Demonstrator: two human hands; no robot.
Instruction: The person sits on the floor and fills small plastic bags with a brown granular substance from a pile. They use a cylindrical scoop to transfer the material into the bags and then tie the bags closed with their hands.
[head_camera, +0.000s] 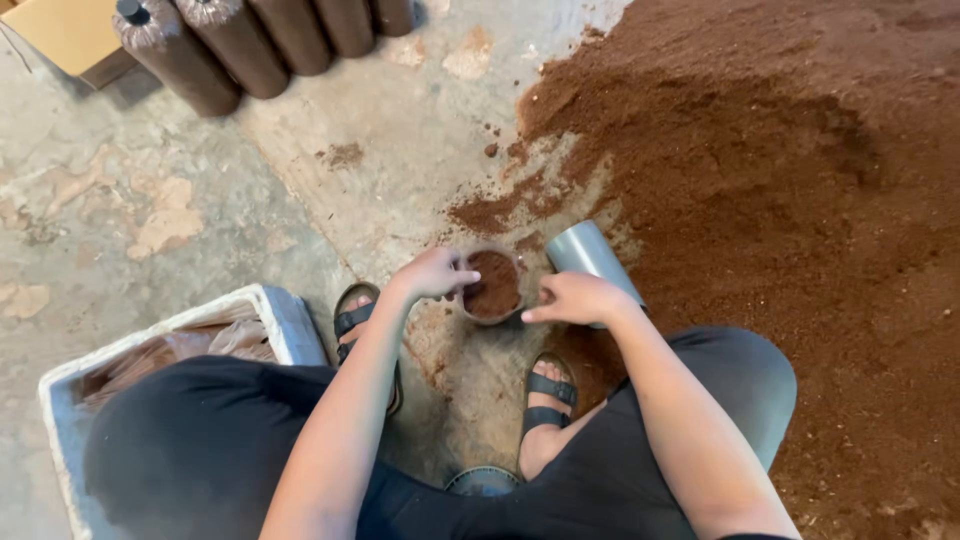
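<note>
Left hand (432, 273) and right hand (573, 297), fingers curled, gripping the rim of a soil-filled bag (492, 285).

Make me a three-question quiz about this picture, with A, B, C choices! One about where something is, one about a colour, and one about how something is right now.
1. Where is the white box?
A. Beside the person's left leg
B. On top of the brown heap
C. Between the two hands

2. What colour is the loose pile on the floor?
A. White
B. Reddish brown
C. Green

3. How is the small bag between the hands?
A. Tied shut
C. Lying empty and flat
B. Open at the top with brown stuff inside

Answers:
1. A, the box sits at the lower left, next to the leg.
2. B, the heap at the right is reddish brown.
3. B, the left hand and right hand are at its rim, and the brown filling shows from above.
</note>
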